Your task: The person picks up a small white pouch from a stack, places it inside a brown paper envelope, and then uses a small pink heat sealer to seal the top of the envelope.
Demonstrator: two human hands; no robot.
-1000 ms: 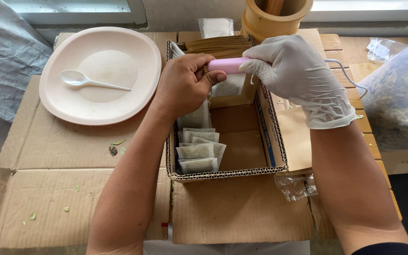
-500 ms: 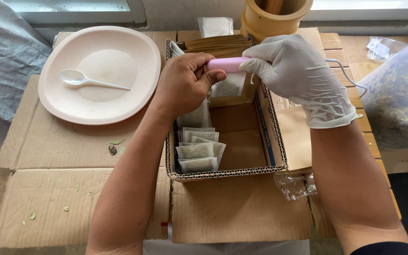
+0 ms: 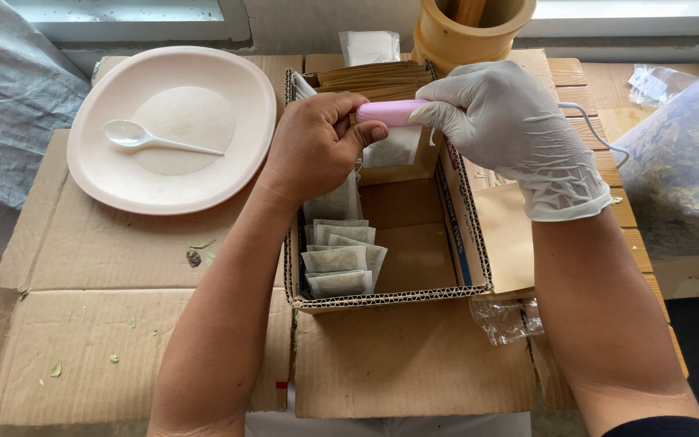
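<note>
My bare left hand (image 3: 315,147) and my gloved right hand (image 3: 505,125) meet over an open cardboard box (image 3: 467,231). Both grip a pink bar-shaped sealing tool (image 3: 387,112) clamped across the top of a small white filter bag (image 3: 391,149) that hangs below it. A thin cord (image 3: 588,129) runs from the tool past my right wrist. Several filled white bags (image 3: 337,260) lie stacked in the box's left half, under my left hand.
A white plate (image 3: 240,142) with a white plastic spoon (image 3: 149,139) sits at the left on flattened cardboard (image 3: 115,324). A wooden mortar (image 3: 467,32) stands behind the box. A clear bag of dried leaves (image 3: 685,174) lies at the right. Grey sacking (image 3: 6,121) borders the left.
</note>
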